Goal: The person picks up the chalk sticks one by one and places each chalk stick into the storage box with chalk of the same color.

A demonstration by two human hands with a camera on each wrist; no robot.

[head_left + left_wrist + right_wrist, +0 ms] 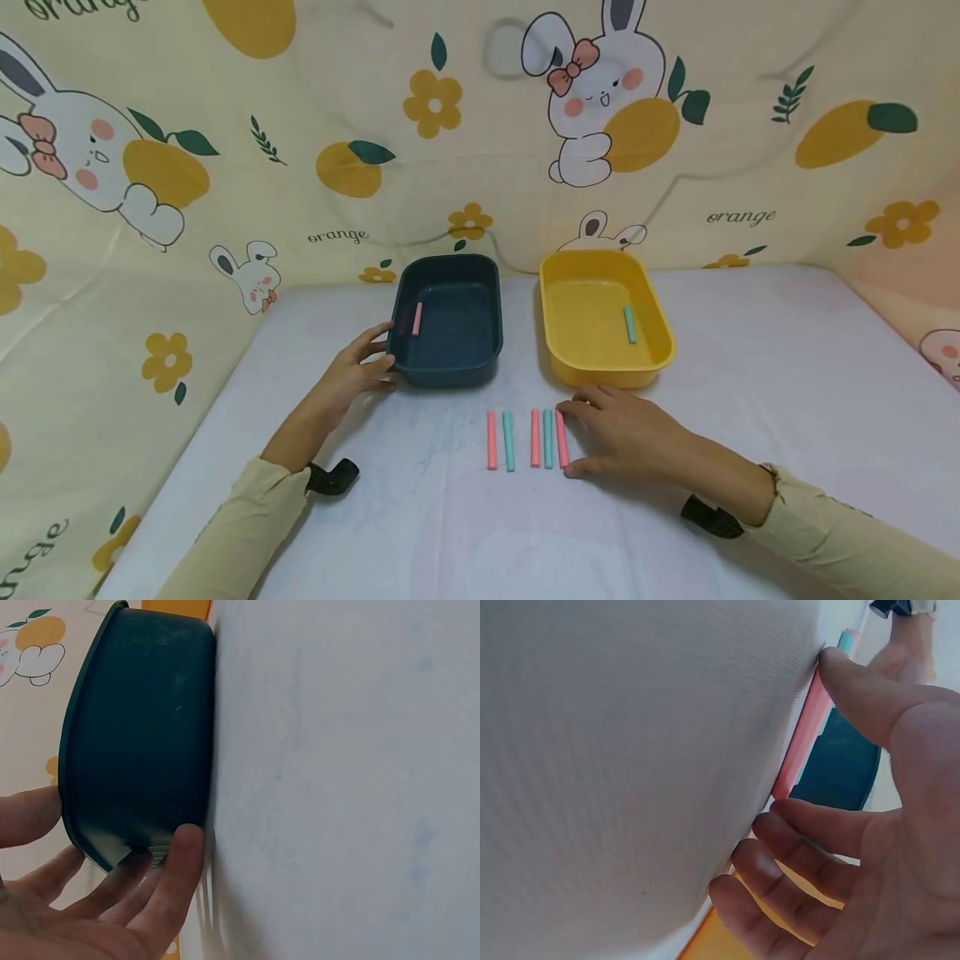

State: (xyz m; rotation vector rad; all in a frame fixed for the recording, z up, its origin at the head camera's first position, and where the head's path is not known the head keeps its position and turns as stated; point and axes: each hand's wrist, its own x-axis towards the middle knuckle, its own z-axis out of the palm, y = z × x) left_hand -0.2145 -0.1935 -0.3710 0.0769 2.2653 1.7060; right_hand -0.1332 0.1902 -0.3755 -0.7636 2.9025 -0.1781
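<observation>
My right hand (637,433) spans the rightmost pink chalk stick (562,440) on the table, pinching it lengthwise with the thumb at its near end and the index finger at its far end. In the right wrist view, the same pink stick (804,742) lies between those fingertips. My left hand (348,379) rests its spread fingers against the left side of the dark blue tray (444,377). In the left wrist view, the thumb is by the tray's (142,720) rim and the other fingertips are at its wall.
Left of the held stick lie a green stick (548,438), a pink one (535,437), another green one (509,442) and another pink one (491,440). The dark tray holds a pink stick (417,320). A yellow tray (600,373) holds a green stick (630,325). A printed cloth (450,175) hangs behind.
</observation>
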